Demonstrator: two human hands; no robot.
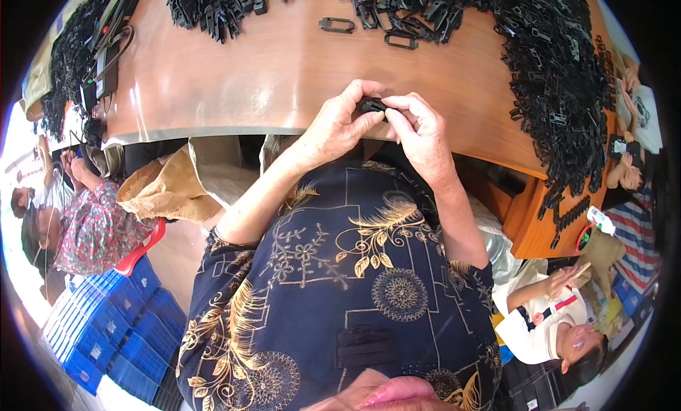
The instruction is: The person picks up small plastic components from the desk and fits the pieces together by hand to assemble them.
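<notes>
Over the near edge of the wooden table [213, 78], both my hands meet around a small black plastic part [370, 104]. My left hand [340, 124] grips it between thumb and fingers. From the other side, my right hand [423, 131] pinches the part's right end with thumb and forefinger. Fingers hide much of the piece, so its exact kind does not show. Beyond my hands, a black rectangular plastic frame [336, 25] lies apart, and a second such frame [401, 41] rests beside a heap of black plastic parts [433, 14].
A big pile of black parts [553, 85] covers the table's right side and hangs over its edge. Smaller heaps [213, 10] lie at the far side and left. Blue crates [113, 326] stand lower left. Other people sit at left [92, 226] and right [539, 312].
</notes>
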